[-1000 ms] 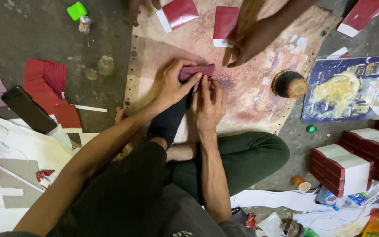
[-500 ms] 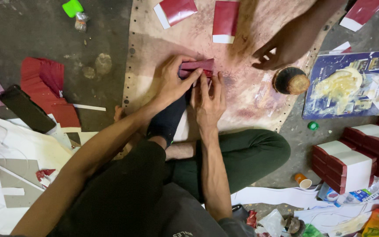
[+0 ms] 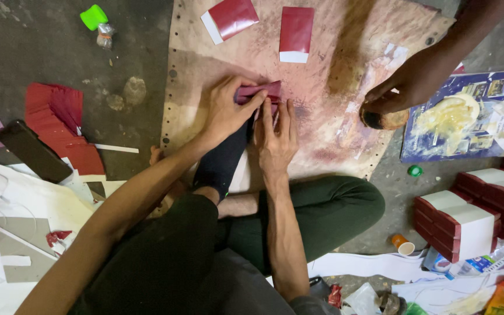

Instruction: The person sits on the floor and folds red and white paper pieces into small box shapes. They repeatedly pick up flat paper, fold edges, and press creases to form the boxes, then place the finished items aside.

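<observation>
While both hands (image 3: 251,119) press the red folded piece (image 3: 259,92), stained board (image 3: 333,128) lies bare beyond.

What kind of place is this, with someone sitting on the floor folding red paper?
Probably a small hand workshop for making boxes, set up on a bare floor. Both hands press a red folded piece on a stained work board; red paper sheets lie nearby, and finished red boxes are stacked alongside.
</observation>
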`<state>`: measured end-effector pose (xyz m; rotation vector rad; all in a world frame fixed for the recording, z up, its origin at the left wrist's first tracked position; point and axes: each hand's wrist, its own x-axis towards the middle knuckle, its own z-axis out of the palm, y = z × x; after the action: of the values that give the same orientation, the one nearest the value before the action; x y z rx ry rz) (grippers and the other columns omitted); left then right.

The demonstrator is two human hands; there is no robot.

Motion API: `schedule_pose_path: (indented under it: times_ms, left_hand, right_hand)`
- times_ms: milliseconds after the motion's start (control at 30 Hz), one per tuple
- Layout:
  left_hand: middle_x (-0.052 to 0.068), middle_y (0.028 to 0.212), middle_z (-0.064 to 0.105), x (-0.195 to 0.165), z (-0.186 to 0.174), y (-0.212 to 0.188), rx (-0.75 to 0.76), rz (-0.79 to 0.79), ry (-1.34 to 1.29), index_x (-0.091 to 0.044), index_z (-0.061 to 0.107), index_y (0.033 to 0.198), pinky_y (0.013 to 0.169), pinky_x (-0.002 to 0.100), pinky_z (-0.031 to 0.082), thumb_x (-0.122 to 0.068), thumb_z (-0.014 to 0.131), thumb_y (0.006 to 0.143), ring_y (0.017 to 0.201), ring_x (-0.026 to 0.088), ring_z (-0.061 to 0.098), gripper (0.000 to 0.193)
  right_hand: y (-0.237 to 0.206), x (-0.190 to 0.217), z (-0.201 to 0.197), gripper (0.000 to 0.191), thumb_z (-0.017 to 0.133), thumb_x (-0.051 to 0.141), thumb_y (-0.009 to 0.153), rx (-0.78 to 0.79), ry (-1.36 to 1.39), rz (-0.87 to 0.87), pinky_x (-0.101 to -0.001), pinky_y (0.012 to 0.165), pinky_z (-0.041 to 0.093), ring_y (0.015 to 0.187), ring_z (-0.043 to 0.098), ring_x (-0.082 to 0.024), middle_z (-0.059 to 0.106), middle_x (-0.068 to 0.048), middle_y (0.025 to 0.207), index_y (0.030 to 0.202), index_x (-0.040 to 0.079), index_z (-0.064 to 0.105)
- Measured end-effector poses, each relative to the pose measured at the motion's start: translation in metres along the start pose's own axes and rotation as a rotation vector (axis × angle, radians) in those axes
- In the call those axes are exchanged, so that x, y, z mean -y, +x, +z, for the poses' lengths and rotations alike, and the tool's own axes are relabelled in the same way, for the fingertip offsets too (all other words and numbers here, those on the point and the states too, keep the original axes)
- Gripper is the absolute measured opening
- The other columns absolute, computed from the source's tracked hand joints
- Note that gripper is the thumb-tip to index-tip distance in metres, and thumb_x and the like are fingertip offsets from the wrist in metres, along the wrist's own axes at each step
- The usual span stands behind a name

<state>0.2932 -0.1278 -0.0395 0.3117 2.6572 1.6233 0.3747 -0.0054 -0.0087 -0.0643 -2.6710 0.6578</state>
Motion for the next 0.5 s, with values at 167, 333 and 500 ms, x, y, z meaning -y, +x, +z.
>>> schedule_pose_path:
  times_ms: [167,333,500]
  left_hand:
    - [0.012,0.092,0.071,-0.001,-0.006,0.002,0.036,0.007,0.001,-0.002,0.068,0.097,0.075,0.037,0.056,-0.024,0.083,0.091,0.084,0.026,0.07,0.027]
    - [0.013,0.092,0.071,-0.009,-0.011,0.002,0.056,0.053,-0.012,-0.002,0.068,0.098,0.074,0.038,0.056,-0.023,0.082,0.093,0.084,0.027,0.07,0.025]
    - [0.013,0.099,0.072,-0.014,-0.009,0.002,0.026,-0.008,-0.025,-0.001,0.069,0.103,0.08,0.037,0.058,-0.021,0.079,0.096,0.091,0.027,0.073,0.024]
  right_hand:
    - [0.005,0.002,0.001,0.044,0.075,0.009,0.09,0.008,0.099,0.083,-0.0508,0.101,0.053,0.12,0.061,-0.043,0.06,-0.023,0.129,0.132,0.005,0.064]
    - [0.003,0.004,-0.001,0.047,0.074,0.013,0.087,0.054,0.122,0.171,-0.0533,0.1,0.048,0.114,0.055,-0.043,0.056,-0.023,0.125,0.131,0.004,0.061]
    - [-0.015,0.006,0.003,0.049,0.075,0.012,0.084,0.127,0.151,0.298,-0.0507,0.108,0.047,0.123,0.055,-0.041,0.055,-0.022,0.13,0.13,0.007,0.057]
